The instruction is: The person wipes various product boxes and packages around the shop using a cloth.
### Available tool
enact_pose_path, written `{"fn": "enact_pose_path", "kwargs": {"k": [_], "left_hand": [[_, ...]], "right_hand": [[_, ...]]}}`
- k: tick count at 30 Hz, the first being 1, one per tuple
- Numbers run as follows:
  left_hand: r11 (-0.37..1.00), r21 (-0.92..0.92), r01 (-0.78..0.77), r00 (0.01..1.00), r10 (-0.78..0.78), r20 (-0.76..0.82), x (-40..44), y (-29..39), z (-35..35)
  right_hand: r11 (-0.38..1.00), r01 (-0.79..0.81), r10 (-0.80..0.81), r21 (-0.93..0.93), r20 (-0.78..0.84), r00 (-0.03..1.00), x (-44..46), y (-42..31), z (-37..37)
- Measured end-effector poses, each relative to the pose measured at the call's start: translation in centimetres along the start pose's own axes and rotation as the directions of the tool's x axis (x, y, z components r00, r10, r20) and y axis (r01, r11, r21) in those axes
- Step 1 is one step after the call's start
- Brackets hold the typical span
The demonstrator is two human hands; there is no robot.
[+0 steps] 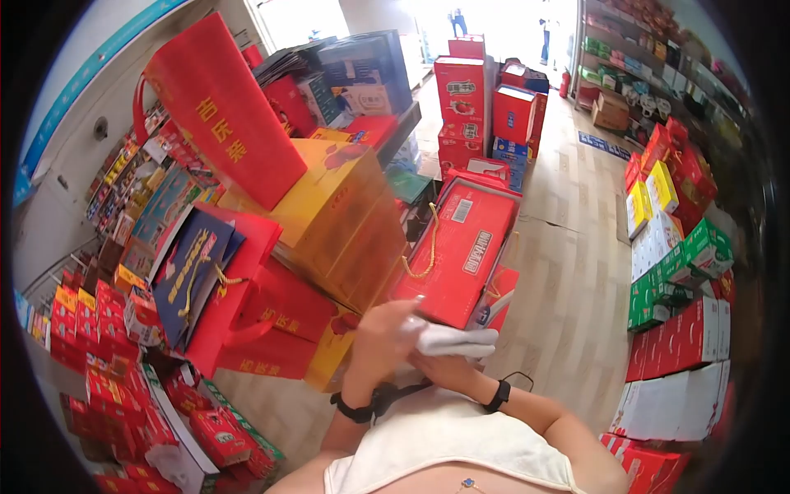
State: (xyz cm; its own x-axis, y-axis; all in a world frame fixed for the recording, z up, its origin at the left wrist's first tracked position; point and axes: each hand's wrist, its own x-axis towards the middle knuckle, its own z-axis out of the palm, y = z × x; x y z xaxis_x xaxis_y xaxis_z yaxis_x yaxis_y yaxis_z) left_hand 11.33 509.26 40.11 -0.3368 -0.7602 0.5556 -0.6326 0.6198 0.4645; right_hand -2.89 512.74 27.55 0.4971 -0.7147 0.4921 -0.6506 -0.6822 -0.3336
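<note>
A folded white cloth [458, 341] is held close in front of my body. My right hand [448, 370] is closed around its lower side. At the cloth's left end is my left hand [385, 333], smeared by motion; whether its fingers grip the cloth is unclear. Just beyond both hands stands a red gift box [461, 255] inside a bag with yellow rope handles. To the left, yellow cartons [341, 214] are stacked, with a tall red gift bag [222, 115] on top.
Red bags and a dark blue bag [193, 263] lean against the cartons. More boxed goods [465, 99] form a stack ahead. Along the right side runs a row of boxes [679, 337] beside a wooden-look floor [568, 239]. Shelves [642, 49] stand at the back right.
</note>
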Motion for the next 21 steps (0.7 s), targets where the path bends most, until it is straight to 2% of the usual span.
{"fn": "enact_pose_path", "kwargs": {"k": [1, 2, 3, 5, 6, 7, 8, 9, 10, 11, 12, 13, 15, 16, 17, 18, 19, 20, 21], "left_hand": [[0.999, -0.028, -0.023, 0.997, 0.025, 0.067, 0.3, -0.2, 0.1], [0.993, -0.079, -0.089, 0.986, 0.099, 0.131, 0.4, -0.9, 0.4], [0.981, -0.095, -0.166, 0.971, 0.180, 0.155, 0.8, -1.0, 0.6], [0.953, -0.190, -0.237, 0.947, 0.270, 0.172, 1.2, -1.3, 0.9], [0.945, -0.219, -0.244, 0.938, 0.288, 0.195, 1.1, -1.6, 1.1], [0.923, -0.269, -0.275, 0.925, 0.330, 0.186, 1.1, -1.9, 1.3], [0.898, -0.315, -0.308, 0.913, 0.372, 0.168, 1.2, -2.3, 1.5], [0.886, -0.339, -0.317, 0.905, 0.389, 0.172, 1.3, -2.6, 1.5], [0.873, -0.353, -0.337, 0.901, 0.408, 0.149, 1.4, -2.9, 1.3], [0.862, -0.363, -0.354, 0.898, 0.422, 0.127, 1.4, -3.3, 0.9], [0.856, -0.379, -0.352, 0.896, 0.426, 0.129, 1.4, -3.7, 0.5], [0.855, -0.368, -0.367, 0.896, 0.431, 0.108, 1.6, -4.1, 0.0], [0.860, -0.347, -0.375, 0.906, 0.419, 0.059, 1.8, -5.1, -0.7], [0.873, -0.324, -0.364, 0.921, 0.389, 0.015, 2.1, -5.6, -0.8], [0.887, -0.302, -0.350, 0.933, 0.358, -0.030, 2.4, -6.1, -0.8], [0.911, -0.268, -0.314, 0.949, 0.309, -0.060, 2.6, -6.8, -0.5], [0.932, -0.233, -0.278, 0.960, 0.261, -0.102, 3.0, -7.5, 0.1], [0.947, -0.227, -0.225, 0.973, 0.208, -0.099, 3.5, -8.1, 0.6], [0.940, -0.246, -0.236, 0.971, 0.216, -0.105, 4.1, -8.1, 1.1]], "right_hand": [[0.880, -0.262, 0.203, 0.397, 0.185, 0.961, -0.2, 0.0, 1.4], [0.941, -0.164, 0.150, 0.295, 0.072, 0.986, -0.8, 0.5, 3.3], [0.939, -0.182, 0.172, 0.291, 0.061, 0.983, -1.7, 1.2, 5.0], [0.807, -0.244, 0.187, 0.538, 0.159, 0.969, -3.5, 1.8, 7.8], [0.951, -0.217, 0.184, 0.219, 0.160, 0.970, -3.1, 2.0, 8.1], [0.943, -0.255, 0.225, 0.212, 0.156, 0.962, -3.6, 1.9, 8.7], [0.903, -0.383, 0.327, 0.192, 0.267, 0.906, -4.2, 2.1, 9.2], [0.853, -0.497, 0.414, 0.159, 0.373, 0.830, -4.4, 2.4, 9.4], [0.659, -0.751, 0.580, 0.051, 0.601, 0.550, -2.6, 1.0, 6.6], [0.646, -0.762, 0.594, 0.044, 0.597, 0.538, -3.4, 1.0, 7.1], [0.787, -0.609, 0.542, 0.100, 0.360, 0.759, -5.1, 1.6, 7.8], [0.900, -0.426, 0.418, 0.092, 0.095, 0.903, -6.8, 2.1, 8.3], [0.896, -0.429, 0.424, 0.113, 0.072, 0.903, -10.3, 3.1, 8.7], [0.738, -0.662, 0.647, 0.130, 0.138, 0.750, -12.1, 3.1, 8.8], [0.521, -0.843, 0.819, 0.132, 0.202, 0.538, -13.9, 2.9, 8.7], [0.509, -0.853, 0.833, 0.116, 0.186, 0.522, -14.9, 2.4, 7.3], [0.267, -0.893, 0.942, 0.362, 0.097, 0.321, -15.3, 1.7, 5.0], [0.035, -0.799, 0.994, 0.600, 0.065, 0.092, -15.7, 1.6, 3.4], [0.110, -0.538, 0.993, 0.835, -0.120, 0.017, -16.1, 1.5, 2.6]]}}
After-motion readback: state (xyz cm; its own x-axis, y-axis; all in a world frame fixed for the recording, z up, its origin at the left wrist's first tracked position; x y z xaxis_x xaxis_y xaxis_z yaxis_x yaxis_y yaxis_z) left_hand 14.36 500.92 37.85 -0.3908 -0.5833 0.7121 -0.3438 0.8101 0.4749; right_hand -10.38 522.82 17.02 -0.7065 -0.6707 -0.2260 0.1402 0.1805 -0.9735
